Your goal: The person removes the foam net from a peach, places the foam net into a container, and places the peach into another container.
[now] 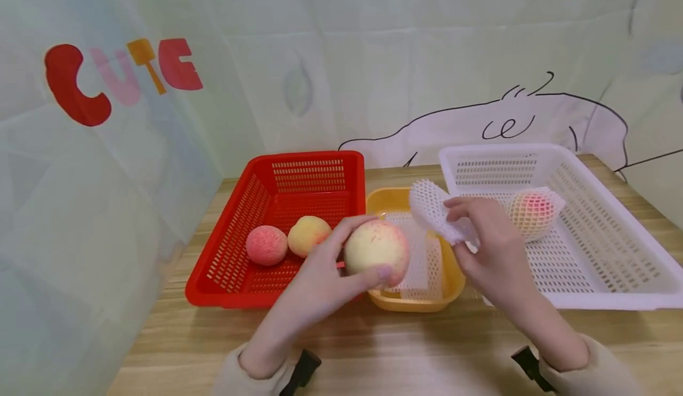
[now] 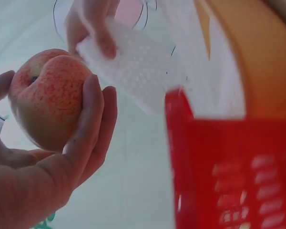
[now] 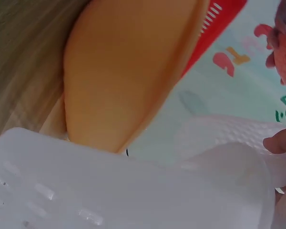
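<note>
In the head view my left hand (image 1: 331,271) grips a pale yellow and pink peach (image 1: 376,251) just in front of the yellow basket (image 1: 416,306). The left wrist view shows fingers and thumb curled round this peach (image 2: 52,102), its stem hollow visible. My right hand (image 1: 496,248) pinches a white foam fruit net (image 1: 433,209) between thumb and fingers, above the yellow basket's right side. The net hangs apart from the peach, and part of it shows in the right wrist view as a textured sleeve (image 3: 229,131). More white nets (image 1: 421,254) lie in the yellow basket.
On the left a red basket (image 1: 213,289) holds a pink peach (image 1: 267,245) and a yellow one (image 1: 308,236). At right stands a white basket (image 1: 592,300) containing a peach in a foam net (image 1: 535,213). All stand on a wooden table (image 1: 427,354) before a printed cloth (image 1: 373,58).
</note>
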The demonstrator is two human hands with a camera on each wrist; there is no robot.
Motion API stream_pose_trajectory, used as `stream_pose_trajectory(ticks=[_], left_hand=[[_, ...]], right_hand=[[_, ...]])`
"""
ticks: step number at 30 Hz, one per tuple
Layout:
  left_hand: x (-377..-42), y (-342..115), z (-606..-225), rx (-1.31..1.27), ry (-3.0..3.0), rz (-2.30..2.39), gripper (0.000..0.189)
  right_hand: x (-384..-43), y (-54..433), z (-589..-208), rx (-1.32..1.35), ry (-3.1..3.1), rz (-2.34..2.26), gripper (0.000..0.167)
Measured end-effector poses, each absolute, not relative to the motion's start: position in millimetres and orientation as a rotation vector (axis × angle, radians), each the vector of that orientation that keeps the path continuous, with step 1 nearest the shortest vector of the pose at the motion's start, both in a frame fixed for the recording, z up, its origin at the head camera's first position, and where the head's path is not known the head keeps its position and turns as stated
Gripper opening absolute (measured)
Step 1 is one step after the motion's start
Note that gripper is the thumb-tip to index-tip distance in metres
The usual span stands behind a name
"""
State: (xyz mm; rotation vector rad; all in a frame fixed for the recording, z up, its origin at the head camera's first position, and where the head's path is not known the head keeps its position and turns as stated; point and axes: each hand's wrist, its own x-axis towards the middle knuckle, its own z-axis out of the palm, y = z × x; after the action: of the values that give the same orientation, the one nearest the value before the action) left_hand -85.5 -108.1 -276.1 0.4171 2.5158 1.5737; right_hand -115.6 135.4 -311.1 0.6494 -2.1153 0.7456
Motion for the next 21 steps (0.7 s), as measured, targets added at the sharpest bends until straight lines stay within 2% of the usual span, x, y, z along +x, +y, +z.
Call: stream_pose_trajectory(ticks=[5,14,21], left_hand=[[-95.4,-133.7,-266.7,0.305,2.625,1.5,0.063],[-105.2,-171.5,-266.7,0.218,2.848,1.152,0.06],[-106.9,-190.7,-266.8,0.12,2.973,0.948,0.059]], right_hand=[[-119.5,126.9,-321.9,0.717,-2.139,0.491,0.039],[-134.4,111.2,-348.5,0.699,-2.146,0.096,0.018],[-138.5,102.8,-364.4,0.652,-2.208,-0.017,0.017]])
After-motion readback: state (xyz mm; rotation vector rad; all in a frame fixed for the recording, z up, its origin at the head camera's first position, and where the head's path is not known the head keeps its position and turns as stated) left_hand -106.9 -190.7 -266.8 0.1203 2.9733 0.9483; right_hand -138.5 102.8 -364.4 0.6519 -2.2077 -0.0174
